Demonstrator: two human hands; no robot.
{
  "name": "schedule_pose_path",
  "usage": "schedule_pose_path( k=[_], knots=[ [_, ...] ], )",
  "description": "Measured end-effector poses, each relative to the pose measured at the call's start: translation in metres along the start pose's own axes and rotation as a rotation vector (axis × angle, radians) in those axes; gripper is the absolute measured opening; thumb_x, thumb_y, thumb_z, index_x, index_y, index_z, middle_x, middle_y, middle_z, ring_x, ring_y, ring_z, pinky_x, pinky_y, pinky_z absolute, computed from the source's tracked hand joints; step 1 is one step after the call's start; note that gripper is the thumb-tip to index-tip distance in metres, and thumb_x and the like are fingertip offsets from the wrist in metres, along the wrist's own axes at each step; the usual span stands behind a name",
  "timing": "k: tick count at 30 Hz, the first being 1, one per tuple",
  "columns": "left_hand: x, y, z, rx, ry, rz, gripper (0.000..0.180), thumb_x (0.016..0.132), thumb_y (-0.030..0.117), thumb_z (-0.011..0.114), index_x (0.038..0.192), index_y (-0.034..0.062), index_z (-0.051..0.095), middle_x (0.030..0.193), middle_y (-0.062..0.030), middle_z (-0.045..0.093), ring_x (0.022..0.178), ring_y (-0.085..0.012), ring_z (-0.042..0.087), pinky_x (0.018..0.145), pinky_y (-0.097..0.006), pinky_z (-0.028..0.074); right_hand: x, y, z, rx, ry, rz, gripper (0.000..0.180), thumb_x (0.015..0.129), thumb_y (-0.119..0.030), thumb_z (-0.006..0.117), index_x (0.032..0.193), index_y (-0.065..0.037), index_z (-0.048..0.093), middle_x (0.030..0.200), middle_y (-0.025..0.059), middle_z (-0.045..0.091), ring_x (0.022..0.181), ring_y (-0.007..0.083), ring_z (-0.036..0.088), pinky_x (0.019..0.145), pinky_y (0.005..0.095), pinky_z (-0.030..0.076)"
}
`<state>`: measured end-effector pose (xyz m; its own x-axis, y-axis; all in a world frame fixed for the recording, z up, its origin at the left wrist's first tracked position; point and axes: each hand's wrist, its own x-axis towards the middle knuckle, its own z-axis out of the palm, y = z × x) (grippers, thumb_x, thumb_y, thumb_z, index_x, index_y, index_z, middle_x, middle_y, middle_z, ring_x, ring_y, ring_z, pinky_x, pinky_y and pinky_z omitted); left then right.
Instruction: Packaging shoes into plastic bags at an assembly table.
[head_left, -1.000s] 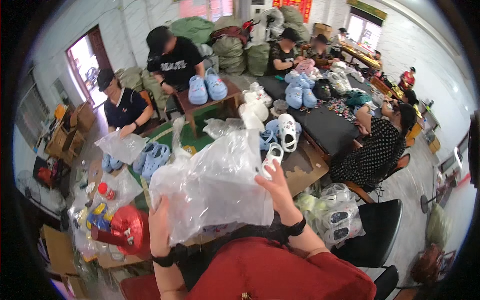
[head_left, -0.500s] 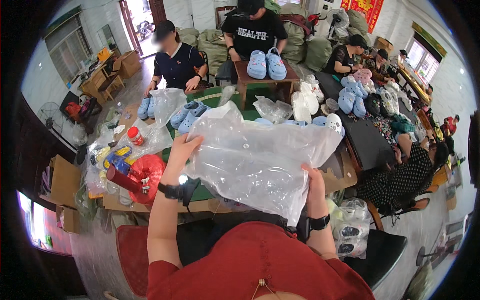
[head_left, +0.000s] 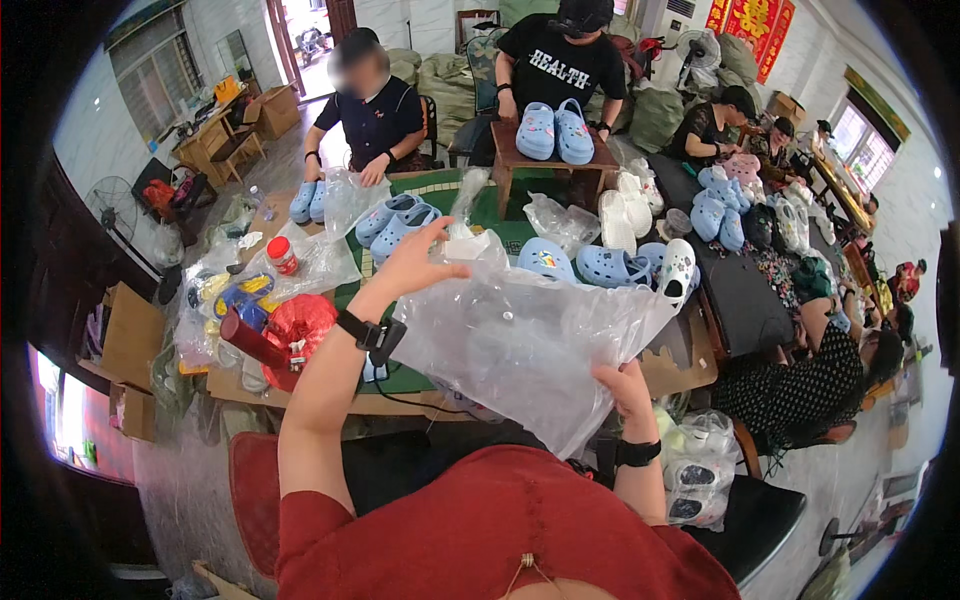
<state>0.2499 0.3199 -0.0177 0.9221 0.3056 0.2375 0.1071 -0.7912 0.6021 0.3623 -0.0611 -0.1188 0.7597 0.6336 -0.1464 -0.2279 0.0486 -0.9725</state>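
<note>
A large clear plastic bag (head_left: pixel 515 335) spreads out in front of me above the table. My right hand (head_left: pixel 628 388) pinches its right edge between thumb and fingers. At the bag's upper left my left hand (head_left: pixel 418 268) has thumb and fingers apart, with nothing visible between them. Just beyond the left hand stands a pair of light blue clogs (head_left: pixel 396 228). Behind the bag's far edge are more blue clogs (head_left: pixel 610 266), partly covered by it, and a white clog with dark decorations (head_left: pixel 677 270).
At left are a red twine roll (head_left: pixel 305 335), a red-lidded jar (head_left: pixel 283 256) and crumpled plastic. Across the table a co-worker touches blue clogs (head_left: pixel 305 202); another stands behind a small wooden stool (head_left: pixel 550 178) bearing clogs. A black table (head_left: pixel 735 305) with shoes extends right.
My left hand has let go of the bag's left edge and its fingers have spread. The bag has sunk lower, uncovering the blue clogs behind it. My right hand still grips it.
</note>
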Motion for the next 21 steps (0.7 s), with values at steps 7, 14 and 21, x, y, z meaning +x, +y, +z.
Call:
schedule_pose_path(
  k=[7,14,21],
  knots=[
    [0.028,-0.007,0.013,-0.653,0.172,-0.307,0.031,0.085,0.029,0.07,0.094,0.0,0.071,0.074,-0.0032,0.065,0.072,-0.0104,0.058,0.067,-0.026,0.044,-0.015,-0.005,-0.004,0.029,0.082,0.041,0.052,0.087,-0.014,0.072,0.133,0.0,0.052,0.123,0.0071,0.061,0.11,0.0168,0.058,0.094,0.0315,0.046],
    [0.035,0.019,-0.003,0.148,0.637,0.124,0.052,0.079,0.038,0.077,0.116,0.0037,0.062,0.107,-0.0147,0.062,0.104,-0.0297,0.055,0.089,-0.043,0.044,0.008,-0.02,0.022,0.316,0.23,0.059,0.043,0.093,-0.019,0.066,0.129,0.002,0.053,0.12,0.0102,0.063,0.103,0.0201,0.063,0.088,0.0343,0.052],
    [-0.051,0.103,0.011,0.098,0.222,0.32,0.067,0.072,0.036,0.081,0.128,0.0087,0.056,0.128,-0.0147,0.055,0.12,-0.036,0.049,0.102,-0.046,0.04,0.042,-0.014,0.078,0.444,0.23,-0.047,0.039,0.095,-0.017,0.064,0.128,0.002,0.053,0.119,0.0075,0.062,0.103,0.0158,0.06,0.09,0.0298,0.048]
  ],
)
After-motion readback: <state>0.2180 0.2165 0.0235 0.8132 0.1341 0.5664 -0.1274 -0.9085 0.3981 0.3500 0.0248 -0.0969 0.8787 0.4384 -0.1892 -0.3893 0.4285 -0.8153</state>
